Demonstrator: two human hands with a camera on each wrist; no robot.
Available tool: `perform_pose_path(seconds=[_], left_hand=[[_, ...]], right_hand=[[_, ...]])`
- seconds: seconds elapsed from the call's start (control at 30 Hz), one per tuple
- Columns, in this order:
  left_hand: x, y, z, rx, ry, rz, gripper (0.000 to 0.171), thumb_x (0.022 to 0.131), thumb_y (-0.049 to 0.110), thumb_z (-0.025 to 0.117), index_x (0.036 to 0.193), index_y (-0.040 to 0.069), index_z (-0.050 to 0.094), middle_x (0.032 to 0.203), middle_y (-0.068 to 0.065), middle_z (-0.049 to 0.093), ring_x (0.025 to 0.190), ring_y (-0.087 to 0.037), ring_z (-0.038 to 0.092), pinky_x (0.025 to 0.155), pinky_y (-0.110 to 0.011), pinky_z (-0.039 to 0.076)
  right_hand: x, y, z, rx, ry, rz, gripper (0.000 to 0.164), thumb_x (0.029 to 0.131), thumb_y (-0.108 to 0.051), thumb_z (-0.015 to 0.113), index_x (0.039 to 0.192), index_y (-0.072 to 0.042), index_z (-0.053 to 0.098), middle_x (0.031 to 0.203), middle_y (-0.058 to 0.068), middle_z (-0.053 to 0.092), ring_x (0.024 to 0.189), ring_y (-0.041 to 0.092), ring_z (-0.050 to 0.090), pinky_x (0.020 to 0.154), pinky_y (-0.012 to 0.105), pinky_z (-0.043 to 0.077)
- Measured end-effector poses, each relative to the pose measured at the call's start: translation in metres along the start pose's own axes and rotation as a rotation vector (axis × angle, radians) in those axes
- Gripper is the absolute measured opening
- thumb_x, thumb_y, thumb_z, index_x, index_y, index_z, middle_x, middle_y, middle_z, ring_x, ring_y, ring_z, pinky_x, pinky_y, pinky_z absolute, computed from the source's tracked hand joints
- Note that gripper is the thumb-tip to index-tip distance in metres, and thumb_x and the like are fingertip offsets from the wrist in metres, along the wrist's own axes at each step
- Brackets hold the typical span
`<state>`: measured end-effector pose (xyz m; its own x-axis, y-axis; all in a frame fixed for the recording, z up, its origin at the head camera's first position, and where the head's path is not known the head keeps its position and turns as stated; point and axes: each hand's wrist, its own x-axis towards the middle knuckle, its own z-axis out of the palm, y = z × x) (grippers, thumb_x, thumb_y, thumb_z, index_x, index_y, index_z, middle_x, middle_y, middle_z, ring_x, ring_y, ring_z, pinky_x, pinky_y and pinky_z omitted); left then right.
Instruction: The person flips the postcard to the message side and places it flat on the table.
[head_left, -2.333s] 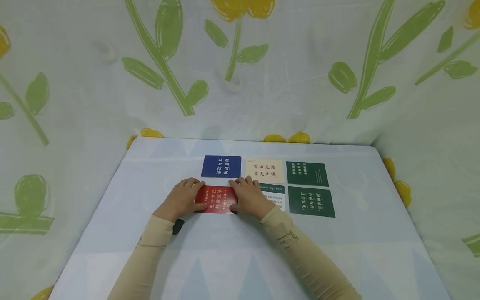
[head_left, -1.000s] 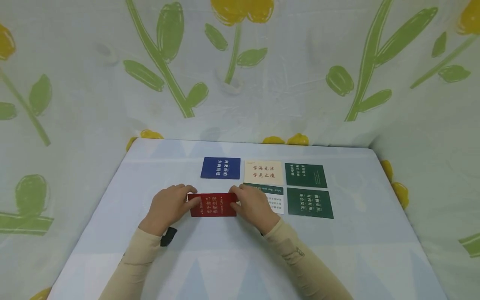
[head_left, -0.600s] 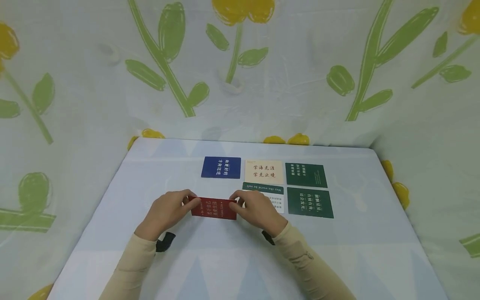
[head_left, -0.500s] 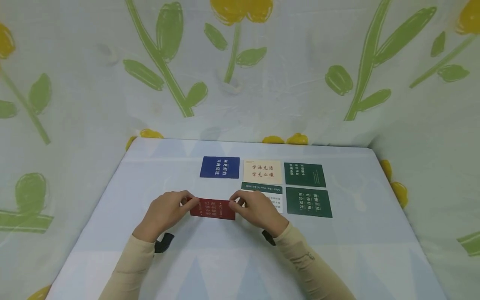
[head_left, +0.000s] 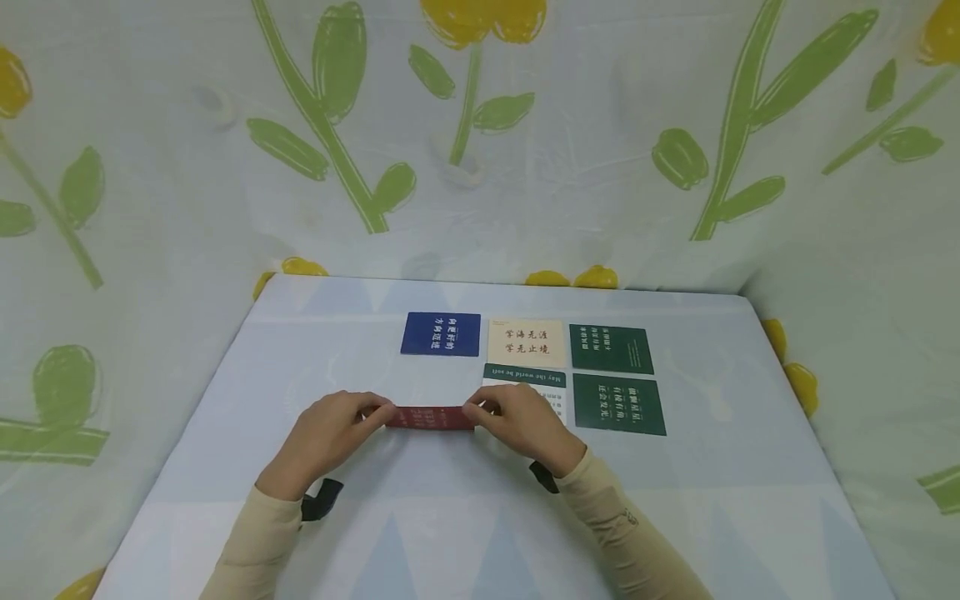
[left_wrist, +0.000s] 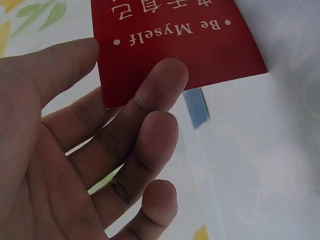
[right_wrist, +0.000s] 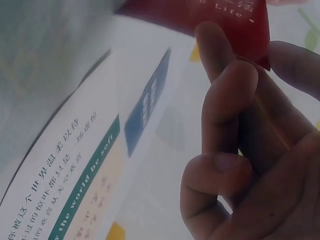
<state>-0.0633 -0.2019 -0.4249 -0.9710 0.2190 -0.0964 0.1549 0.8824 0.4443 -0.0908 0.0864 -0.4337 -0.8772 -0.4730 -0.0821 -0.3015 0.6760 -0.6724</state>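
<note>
A red card (head_left: 431,419) with pale printed characters is held in front of me, tilted so steeply that its face looks like a narrow strip. My left hand (head_left: 330,429) pinches its left end between thumb and fingers. The right hand (head_left: 525,421) pinches the opposite end. In the left wrist view, "Be Myself" shows on the red card (left_wrist: 175,50), fingertips lying against its face. The right wrist view catches a corner of the red card (right_wrist: 200,15) between thumb and fingers. Beside the right hand lies a white card with a green band (head_left: 525,375), partly covered by that hand.
A blue card (head_left: 441,334) and a cream card (head_left: 527,357) lie flat along the back of the white-and-pale-blue table (head_left: 450,533). Two dark green cards, one behind (head_left: 611,349) and one in front (head_left: 618,405), are at the right. Flower-patterned cloth (head_left: 570,192) surrounds the table.
The red card, earlier flat on the table, has been picked up by both hands, drawn slightly toward me and tipped until its face appears much narrower. The other cards stay put.
</note>
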Motion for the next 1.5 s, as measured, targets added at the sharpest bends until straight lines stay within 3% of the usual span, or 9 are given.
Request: perform_pose_path(seconds=[0.27, 0.47, 0.57, 0.83, 1.17, 1.5], left_hand=[[-0.003, -0.005, 0.007, -0.003, 0.064, 0.062, 0.024, 0.096, 0.032, 0.071, 0.112, 0.016, 0.079, 0.087, 0.010, 0.068, 0.076, -0.010, 0.055, 0.066, -0.031, 0.046], [0.000, -0.010, 0.021, 0.026, 0.131, 0.109, 0.026, 0.092, 0.029, 0.077, 0.111, 0.012, 0.079, 0.090, 0.006, 0.072, 0.074, -0.009, 0.057, 0.067, -0.033, 0.050], [0.002, -0.012, 0.029, 0.045, 0.145, 0.106, 0.027, 0.091, 0.030, 0.078, 0.111, 0.012, 0.079, 0.092, 0.004, 0.073, 0.074, -0.009, 0.058, 0.069, -0.035, 0.052], [0.004, -0.016, 0.044, 0.049, 0.136, 0.074, 0.028, 0.091, 0.029, 0.078, 0.113, 0.012, 0.078, 0.081, 0.006, 0.066, 0.067, -0.008, 0.052, 0.060, -0.029, 0.045], [0.017, -0.021, 0.054, 0.062, 0.214, 0.132, 0.027, 0.089, 0.025, 0.080, 0.111, 0.009, 0.078, 0.075, 0.008, 0.057, 0.066, -0.009, 0.048, 0.059, -0.029, 0.044], [0.029, -0.023, 0.056, 0.068, 0.193, 0.114, 0.027, 0.090, 0.025, 0.079, 0.112, 0.009, 0.077, 0.072, 0.008, 0.055, 0.062, -0.008, 0.046, 0.056, -0.029, 0.041]], right_hand=[[0.000, 0.005, 0.003, 0.004, 0.032, -0.023, 0.019, 0.098, -0.035, 0.068, 0.108, -0.024, 0.079, 0.097, -0.013, 0.073, 0.077, 0.006, 0.059, 0.066, 0.026, 0.049], [0.004, 0.012, 0.010, 0.014, 0.024, -0.007, 0.018, 0.095, -0.028, 0.072, 0.109, -0.019, 0.078, 0.098, -0.006, 0.075, 0.072, 0.005, 0.061, 0.064, 0.026, 0.050], [0.006, 0.017, 0.016, 0.014, 0.012, -0.011, 0.017, 0.095, -0.024, 0.071, 0.109, -0.016, 0.077, 0.099, -0.004, 0.076, 0.076, 0.006, 0.062, 0.069, 0.027, 0.051], [0.011, 0.025, 0.028, -0.007, 0.007, -0.024, 0.018, 0.096, -0.022, 0.071, 0.110, -0.012, 0.075, 0.100, -0.002, 0.075, 0.085, 0.009, 0.066, 0.079, 0.030, 0.054], [0.021, 0.027, 0.033, -0.071, 0.040, 0.020, 0.021, 0.094, -0.021, 0.073, 0.112, -0.010, 0.074, 0.085, -0.006, 0.069, 0.074, 0.007, 0.059, 0.071, 0.026, 0.050], [0.030, 0.025, 0.033, -0.110, 0.029, 0.076, 0.027, 0.094, -0.026, 0.074, 0.114, -0.009, 0.074, 0.085, -0.006, 0.068, 0.071, 0.008, 0.057, 0.067, 0.025, 0.048]])
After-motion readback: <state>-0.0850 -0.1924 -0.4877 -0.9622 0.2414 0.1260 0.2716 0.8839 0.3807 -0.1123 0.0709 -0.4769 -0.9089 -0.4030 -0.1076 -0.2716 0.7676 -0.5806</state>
